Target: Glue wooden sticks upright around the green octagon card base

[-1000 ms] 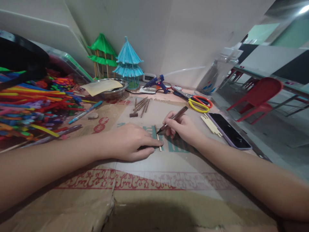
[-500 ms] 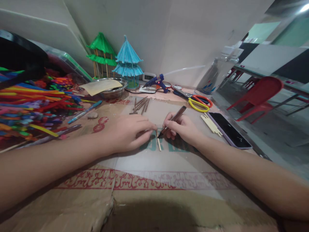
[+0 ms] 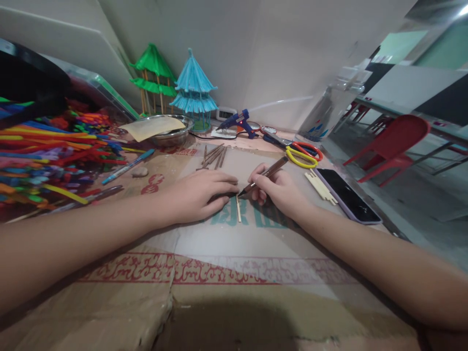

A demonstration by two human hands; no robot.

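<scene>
My right hand (image 3: 274,187) grips a brown marker (image 3: 268,173), its dark tip touching the upper end of a short pale stick (image 3: 239,210). From the left, my left hand (image 3: 204,195) presses its fingertips on that same upper end, partly hiding it. The stick lies on a translucent sheet over printed cardboard. Several brown sticks (image 3: 215,155) rest in a loose pile behind my left hand. Several pale sticks (image 3: 321,188) lie side by side to the right of my right hand.
A phone (image 3: 347,196), scissors (image 3: 302,155) and blue glue gun (image 3: 239,122) lie right and behind. Green (image 3: 153,78) and blue (image 3: 193,90) model pavilions stand beside a metal bowl (image 3: 173,139). Colourful pipe cleaners (image 3: 47,161) fill the left. A red chair (image 3: 395,146) stands far right.
The marker tip has moved up the stick to near my left fingertips, and the marker leans further to the right. The stick's free end has shifted slightly up and left.
</scene>
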